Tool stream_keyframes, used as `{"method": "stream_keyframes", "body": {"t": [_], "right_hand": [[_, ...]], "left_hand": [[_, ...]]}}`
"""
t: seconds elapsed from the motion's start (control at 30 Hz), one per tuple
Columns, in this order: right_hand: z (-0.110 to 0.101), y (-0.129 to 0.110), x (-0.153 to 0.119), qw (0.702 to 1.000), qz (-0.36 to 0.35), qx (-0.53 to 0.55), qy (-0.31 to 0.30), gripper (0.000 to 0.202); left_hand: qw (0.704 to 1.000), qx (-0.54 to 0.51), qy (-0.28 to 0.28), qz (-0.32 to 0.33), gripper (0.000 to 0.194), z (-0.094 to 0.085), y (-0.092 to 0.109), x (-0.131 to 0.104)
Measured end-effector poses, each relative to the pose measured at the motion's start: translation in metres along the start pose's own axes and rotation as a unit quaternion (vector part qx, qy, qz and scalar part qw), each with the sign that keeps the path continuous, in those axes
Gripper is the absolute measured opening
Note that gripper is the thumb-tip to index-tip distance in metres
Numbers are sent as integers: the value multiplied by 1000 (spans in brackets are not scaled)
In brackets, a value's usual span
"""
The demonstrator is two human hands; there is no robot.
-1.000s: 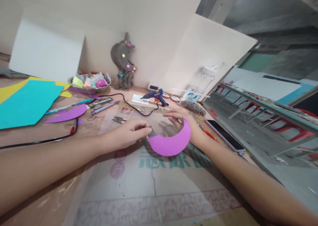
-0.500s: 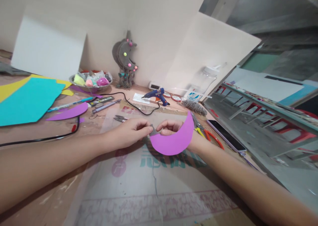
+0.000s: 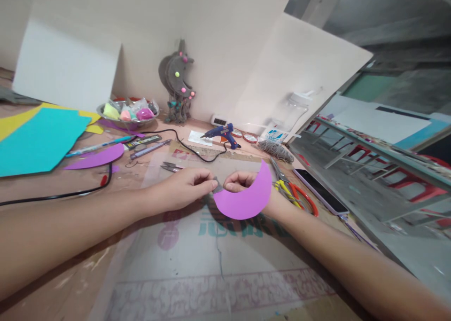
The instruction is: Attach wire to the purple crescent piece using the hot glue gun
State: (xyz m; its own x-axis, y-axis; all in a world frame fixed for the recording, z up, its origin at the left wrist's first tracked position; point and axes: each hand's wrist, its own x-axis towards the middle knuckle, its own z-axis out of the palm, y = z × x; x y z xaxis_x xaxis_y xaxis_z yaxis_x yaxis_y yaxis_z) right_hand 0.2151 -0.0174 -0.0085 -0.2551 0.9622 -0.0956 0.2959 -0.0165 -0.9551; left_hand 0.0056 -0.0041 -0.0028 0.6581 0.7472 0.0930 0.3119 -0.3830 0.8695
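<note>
Fingers of our left hand (image 3: 195, 183) pinched the purple crescent (image 3: 243, 206) by its grey tip (image 3: 217, 185) above the tabletop (image 3: 75, 283); we couldn't tell whether our right hand (image 3: 243, 182), curled, gripped anything. Beyond the crescent, leftward, a bowl (image 3: 127, 123) held colourful packets (image 3: 143, 114).

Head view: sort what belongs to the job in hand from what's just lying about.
Job in hand:
- purple crescent
- grey piece at its tip, pinched by the left hand; right hand close by

Lying about, perhaps for other steps:
- glue gun
- grey yarn
- cyan sheet
- orange-handled scissors
- phone
</note>
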Motion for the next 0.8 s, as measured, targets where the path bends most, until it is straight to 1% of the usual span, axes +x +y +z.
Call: {"method": "stream_keyframes", "body": {"t": [0.17, 0.27, 0.37, 0.43, 0.47, 0.5, 0.57, 0.63, 0.73, 0.8], "right_hand": [[0, 1, 2, 1000, -4, 0, -7, 30], [0, -1, 1, 999, -30, -15, 8, 28], [-4, -3, -3, 993, -88, -33, 72, 24], [-8, -3, -5, 984, -130, -13, 121, 22], [-10, -3, -6, 980, -145, 6, 135, 21], [-11, -2, -6, 977, -156, 27, 140, 25], [-11, 0, -8, 976, -164, 49, 135, 41], [-8, 0, -10, 981, -144, 23, 126, 49], [1, -3, -13, 992, -64, -50, 101, 46], [6, -5, -15, 993, -36, -67, 90, 44]], "left_hand": [[1000, -11, 1, -2, 25, -1, 0, -1], [1000, -10, 9, 9, 27, 0, -3, 0], [999, -14, 45, 3, 29, 0, -6, 2], [997, -22, 76, -9, 29, 0, -7, 3], [995, -28, 91, -10, 29, 0, -8, 3], [994, -32, 105, -8, 29, -1, -8, 4], [991, -34, 127, 6, 29, -2, -9, 4], [990, -28, 135, 16, 30, -2, -9, 4], [993, -23, 117, 20, 28, -2, -7, 3], [994, -23, 101, 18, 30, -2, -5, 2]]}}
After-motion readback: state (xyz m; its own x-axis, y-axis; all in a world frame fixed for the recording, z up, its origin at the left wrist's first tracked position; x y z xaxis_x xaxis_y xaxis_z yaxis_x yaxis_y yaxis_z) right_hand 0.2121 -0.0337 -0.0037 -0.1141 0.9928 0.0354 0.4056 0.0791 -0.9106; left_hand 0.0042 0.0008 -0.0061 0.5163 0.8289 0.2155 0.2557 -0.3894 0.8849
